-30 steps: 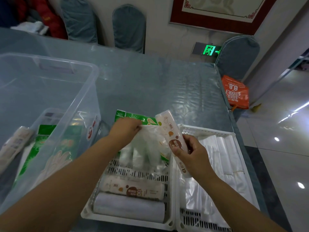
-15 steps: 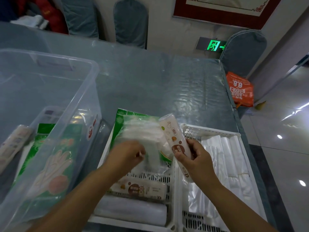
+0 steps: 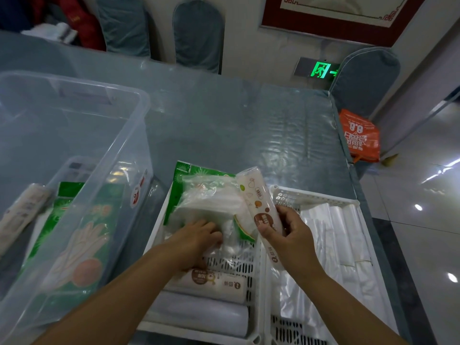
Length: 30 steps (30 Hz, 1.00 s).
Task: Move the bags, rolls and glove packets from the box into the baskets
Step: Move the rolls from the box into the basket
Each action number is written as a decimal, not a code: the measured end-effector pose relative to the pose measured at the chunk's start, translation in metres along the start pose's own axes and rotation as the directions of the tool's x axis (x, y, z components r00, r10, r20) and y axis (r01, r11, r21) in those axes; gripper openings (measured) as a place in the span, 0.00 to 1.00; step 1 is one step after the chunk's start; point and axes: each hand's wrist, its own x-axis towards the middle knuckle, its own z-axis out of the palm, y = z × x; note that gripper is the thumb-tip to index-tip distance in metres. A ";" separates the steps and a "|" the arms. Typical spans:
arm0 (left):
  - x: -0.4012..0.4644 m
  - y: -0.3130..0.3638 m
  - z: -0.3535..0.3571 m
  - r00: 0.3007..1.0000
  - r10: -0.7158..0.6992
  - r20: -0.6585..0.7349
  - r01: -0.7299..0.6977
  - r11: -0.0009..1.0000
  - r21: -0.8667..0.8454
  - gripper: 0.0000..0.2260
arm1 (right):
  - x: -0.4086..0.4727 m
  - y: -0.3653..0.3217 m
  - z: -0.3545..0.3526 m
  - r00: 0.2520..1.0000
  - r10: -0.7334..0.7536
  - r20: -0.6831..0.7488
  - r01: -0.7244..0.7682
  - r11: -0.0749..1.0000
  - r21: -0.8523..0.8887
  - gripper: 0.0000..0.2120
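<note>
My left hand [image 3: 196, 241] rests palm down on clear plastic bags [image 3: 211, 202] lying over a green glove packet [image 3: 189, 174] in the left white basket [image 3: 256, 295]. Two rolls lie at that basket's near end: a printed roll [image 3: 219, 285] and a plain white roll [image 3: 199, 317]. My right hand [image 3: 286, 235] grips a white printed roll [image 3: 258, 200], tilted upright between the two baskets. The right white basket [image 3: 311, 195] holds folded clear bags [image 3: 336, 245]. The clear plastic box [image 3: 129, 125] on the left holds a green glove packet [image 3: 72, 235] and a roll [image 3: 22, 212].
The baskets sit at the near right of a table under a clear plastic cover [image 3: 236, 125]. An orange bag [image 3: 361, 135] hangs off the table's right edge. Covered chairs [image 3: 199, 33] stand behind the table and at its right corner.
My left hand has moved down and toward me, pressing the clear bags onto the glove packet in the left basket. My right hand keeps holding the printed roll in about the same place.
</note>
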 end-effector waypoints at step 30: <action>0.041 -0.013 -0.072 0.973 -0.123 -0.195 0.120 0.992 -0.028 0.11 | -0.014 -0.003 -0.007 0.999 -0.036 -0.020 0.036 0.999 -0.008 0.20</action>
